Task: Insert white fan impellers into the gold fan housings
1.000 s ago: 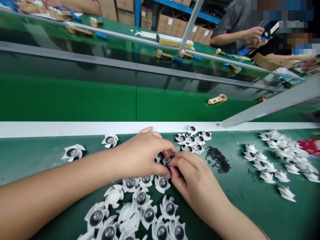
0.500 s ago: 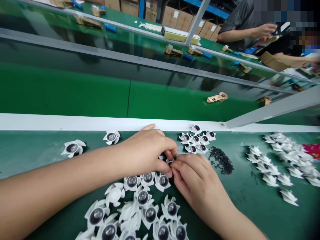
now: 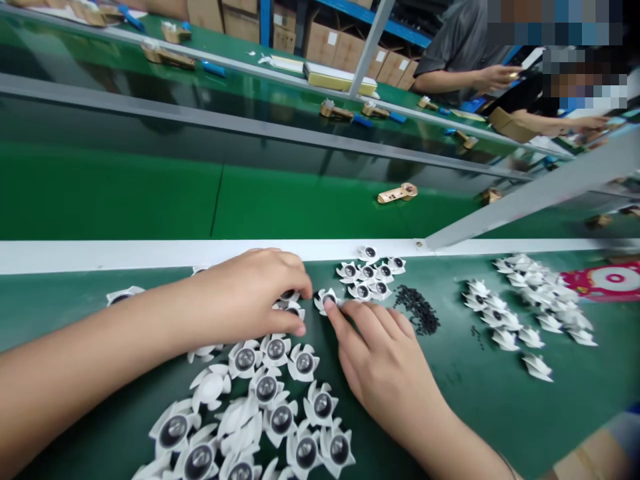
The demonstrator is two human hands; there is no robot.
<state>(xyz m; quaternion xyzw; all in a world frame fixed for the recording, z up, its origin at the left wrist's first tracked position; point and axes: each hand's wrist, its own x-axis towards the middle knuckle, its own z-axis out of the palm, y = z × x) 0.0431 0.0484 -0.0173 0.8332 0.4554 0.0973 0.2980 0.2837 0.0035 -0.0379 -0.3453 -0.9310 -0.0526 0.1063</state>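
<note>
My left hand (image 3: pixel 245 293) is curled over small white vaned pieces with dark round centres, and one of them (image 3: pixel 289 296) shows between its fingers and thumb. I cannot tell whether it grips them. My right hand (image 3: pixel 377 353) pinches a similar piece (image 3: pixel 326 301) at its thumb and forefinger. Below both hands lies a loose heap of these pieces (image 3: pixel 267 389), many with dark lens-like centres. A smaller, tight group (image 3: pixel 367 273) sits to the right, close to the white rail.
A pile of black granules (image 3: pixel 417 310) and a cluster of white pieces (image 3: pixel 515 310) lie on the green bench (image 3: pixel 465 400). Past the white rail (image 3: pixel 125 253), a green conveyor (image 3: pixel 125 193) carries brass-coloured parts (image 3: pixel 397 193). Two co-workers (image 3: pixel 465 60) work beyond it.
My left hand has moved left, away from my right hand, and the hands no longer meet over one piece. The whole scene has shifted left and slightly up in view.
</note>
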